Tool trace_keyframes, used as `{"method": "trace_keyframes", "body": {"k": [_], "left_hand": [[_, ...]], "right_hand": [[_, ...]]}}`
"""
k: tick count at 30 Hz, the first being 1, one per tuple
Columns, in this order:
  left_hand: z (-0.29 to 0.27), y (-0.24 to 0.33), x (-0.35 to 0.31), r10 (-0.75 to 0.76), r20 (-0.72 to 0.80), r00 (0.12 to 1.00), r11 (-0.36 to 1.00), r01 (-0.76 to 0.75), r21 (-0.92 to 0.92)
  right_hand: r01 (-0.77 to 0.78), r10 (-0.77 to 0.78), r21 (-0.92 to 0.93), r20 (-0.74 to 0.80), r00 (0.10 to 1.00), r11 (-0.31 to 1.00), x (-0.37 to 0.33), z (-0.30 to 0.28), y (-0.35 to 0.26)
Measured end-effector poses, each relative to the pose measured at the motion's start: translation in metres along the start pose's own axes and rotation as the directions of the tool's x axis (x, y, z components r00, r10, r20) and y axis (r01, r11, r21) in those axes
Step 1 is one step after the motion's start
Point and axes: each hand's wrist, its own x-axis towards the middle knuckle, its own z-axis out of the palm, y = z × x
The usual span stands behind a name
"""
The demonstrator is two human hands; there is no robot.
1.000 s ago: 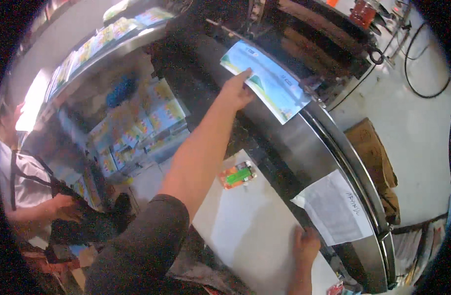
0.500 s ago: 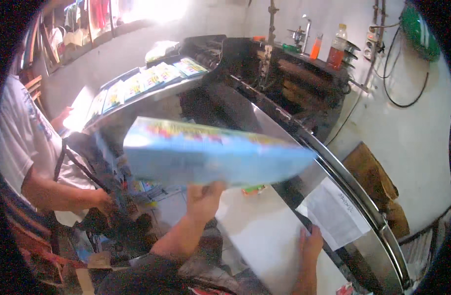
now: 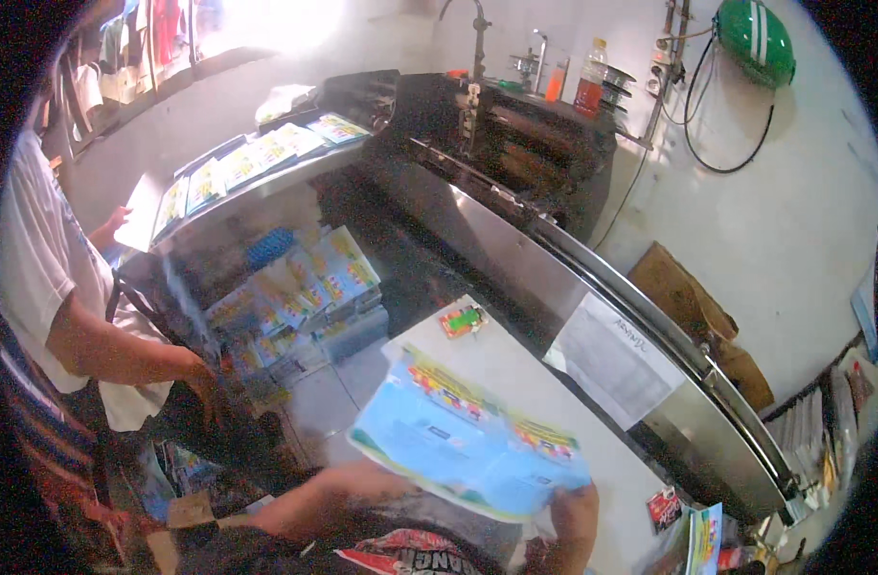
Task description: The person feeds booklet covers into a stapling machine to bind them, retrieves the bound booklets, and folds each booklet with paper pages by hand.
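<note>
A printed sheet (image 3: 458, 431), light blue with a colourful band, lies tilted in front of me above a white tabletop. My left hand (image 3: 386, 476) is at its near left edge, partly covered by the paper. At its near right corner my right hand (image 3: 575, 506) is closed on the paper, fingers mostly hidden behind the hand. Beyond the sheet, a small green and orange packet (image 3: 463, 319) rests on the white tabletop (image 3: 515, 369). A red packet (image 3: 664, 508) and another printed sheet (image 3: 705, 540) are to the right of my right hand.
Stacks of printed sheets (image 3: 338, 278) stand on the floor beyond the table. A co-worker (image 3: 84, 326) at the left touches a pale sheet by a sloped tray (image 3: 204, 216) of prints. A long metal-edged machine (image 3: 573, 326) runs along the right, with a white paper (image 3: 616, 359) on it.
The printed sheet has come down and nearer, and its printed face has turned toward me. My right hand has moved from the machine's edge to the sheet's right corner. The view has shifted right.
</note>
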Motion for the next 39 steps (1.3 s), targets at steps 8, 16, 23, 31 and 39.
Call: {"method": "trace_keyframes", "body": {"k": [8,16,23,31,39], "left_hand": [[-0.022,0.056,0.01,-0.533,0.01,0.846,0.749,0.477,-0.461],[0.014,0.06,0.008,-0.145,-0.096,0.985,0.973,0.125,-0.192],[0.022,0.069,0.002,0.182,0.023,0.983,0.978,-0.183,0.095],[0.023,0.073,0.0,0.21,0.042,0.977,0.969,-0.214,0.125],[0.02,0.082,0.004,0.125,0.058,0.99,0.982,-0.132,0.135]], "right_hand": [[0.044,-0.029,-0.258,0.062,0.998,0.965,-0.007,-0.045,-0.001],[0.559,-0.629,-0.777,0.286,0.723,0.289,-0.028,0.066,-0.038],[0.782,-0.497,-0.572,0.618,0.609,0.248,-0.034,0.111,-0.048],[0.81,-0.43,-0.511,0.687,0.586,0.288,-0.03,0.109,-0.054],[0.854,-0.518,-0.519,0.721,0.46,0.036,-0.029,0.109,-0.046]]}}
